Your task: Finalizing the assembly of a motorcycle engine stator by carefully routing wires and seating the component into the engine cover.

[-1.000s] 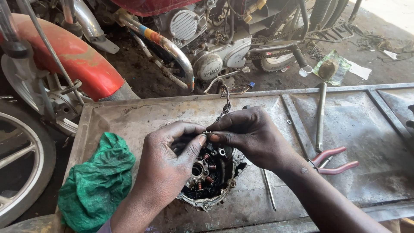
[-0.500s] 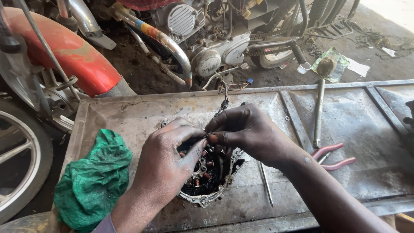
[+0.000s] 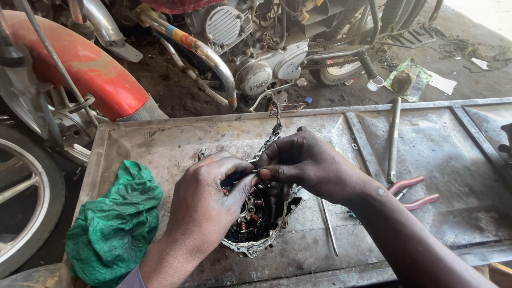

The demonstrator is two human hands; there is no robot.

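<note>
A dirty round engine cover with copper stator coils [image 3: 255, 226] lies on a grey metal tray [image 3: 160, 146]. Both hands hover over it and meet at its top. My left hand [image 3: 210, 205] pinches a thin wire with thumb and forefinger. My right hand [image 3: 306, 165] grips the same wire from the other side, fingertips touching the left thumb. A wire bundle with a connector [image 3: 274, 128] runs from the cover toward the tray's far edge. The hands hide most of the coils.
A crumpled green rag [image 3: 112, 226] lies at the tray's left. Red-handled pliers [image 3: 413, 194], a long metal rod [image 3: 393, 138] and a thin rod [image 3: 326, 224] lie to the right. Beyond the tray stand a motorcycle engine [image 3: 266, 58] and a red fender [image 3: 80, 69].
Both hands stay pinched together over the cover, shifting slightly; the fingertips have closed tighter on the wire. The camera has moved a little.
</note>
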